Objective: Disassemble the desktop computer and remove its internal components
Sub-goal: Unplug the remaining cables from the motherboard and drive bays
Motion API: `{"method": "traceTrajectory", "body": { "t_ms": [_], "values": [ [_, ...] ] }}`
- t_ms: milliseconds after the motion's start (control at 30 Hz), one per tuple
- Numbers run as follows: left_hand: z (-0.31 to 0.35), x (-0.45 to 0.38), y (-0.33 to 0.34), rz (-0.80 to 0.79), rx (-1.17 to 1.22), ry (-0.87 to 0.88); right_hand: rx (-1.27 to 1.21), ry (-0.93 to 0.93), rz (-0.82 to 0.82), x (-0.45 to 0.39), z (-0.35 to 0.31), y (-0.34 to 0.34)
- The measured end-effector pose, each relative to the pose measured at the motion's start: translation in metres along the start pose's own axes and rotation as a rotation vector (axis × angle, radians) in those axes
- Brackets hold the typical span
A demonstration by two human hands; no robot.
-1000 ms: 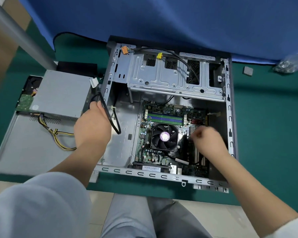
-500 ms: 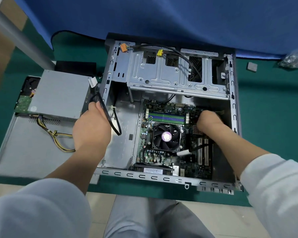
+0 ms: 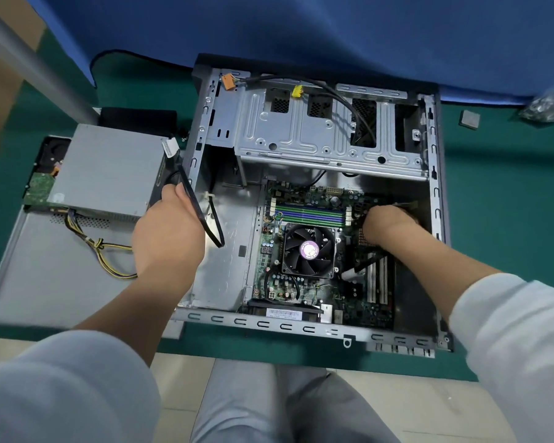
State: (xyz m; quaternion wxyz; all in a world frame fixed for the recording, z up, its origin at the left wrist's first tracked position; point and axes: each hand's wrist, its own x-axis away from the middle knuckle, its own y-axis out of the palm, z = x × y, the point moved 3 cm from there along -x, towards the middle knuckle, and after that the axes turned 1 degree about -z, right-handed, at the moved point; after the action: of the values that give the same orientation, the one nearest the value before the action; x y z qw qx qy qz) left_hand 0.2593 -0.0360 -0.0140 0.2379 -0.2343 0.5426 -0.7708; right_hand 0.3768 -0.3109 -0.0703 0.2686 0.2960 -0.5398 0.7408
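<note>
The open desktop case lies flat on the green table. Inside it sits the motherboard with a black CPU fan and green-purple memory sticks. My left hand is at the case's left wall and grips a flat black cable that loops down into the case. My right hand reaches down onto the board right of the memory, fingers curled and hidden; whatever they hold cannot be seen. A metal drive cage spans the case's far half.
A grey power supply with yellow-black wires rests on the removed side panel at left, a hard drive beside it. A small grey square part and a plastic bag lie far right. Blue cloth covers the back.
My right hand has moved from the board's lower right up to the area beside the memory sticks and settled there. My left hand keeps its hold on the black cable.
</note>
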Motion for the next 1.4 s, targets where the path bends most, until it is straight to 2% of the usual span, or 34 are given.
{"method": "traceTrajectory", "body": {
  "t_ms": [67,200,267,433,667,933,1133,1400],
  "values": [
    [0.0,0.0,0.0,0.003,-0.003,0.001,-0.002,-0.001,-0.034,-0.001,0.005,0.001],
    [-0.001,-0.001,0.001,0.0,0.003,-0.004,0.116,-0.007,0.102,0.004,-0.007,0.01],
    [-0.001,0.0,0.001,-0.002,0.01,-0.003,0.137,-0.015,0.112,0.006,-0.007,0.011],
    [0.0,0.001,0.001,-0.011,0.017,-0.013,-0.021,0.016,-0.021,-0.001,0.006,0.002],
    [0.0,0.0,0.001,-0.006,0.008,-0.028,0.246,0.029,0.116,-0.001,-0.013,0.011],
    [0.001,0.001,0.0,-0.004,0.023,-0.038,0.184,-0.034,-0.076,-0.007,-0.008,0.001],
    [0.001,0.001,0.0,0.001,0.031,-0.037,0.177,-0.106,-0.13,-0.015,-0.005,0.004],
    [0.001,0.002,0.0,-0.008,0.041,-0.042,0.338,-0.034,-0.044,-0.012,-0.009,0.005]
  ]
}}
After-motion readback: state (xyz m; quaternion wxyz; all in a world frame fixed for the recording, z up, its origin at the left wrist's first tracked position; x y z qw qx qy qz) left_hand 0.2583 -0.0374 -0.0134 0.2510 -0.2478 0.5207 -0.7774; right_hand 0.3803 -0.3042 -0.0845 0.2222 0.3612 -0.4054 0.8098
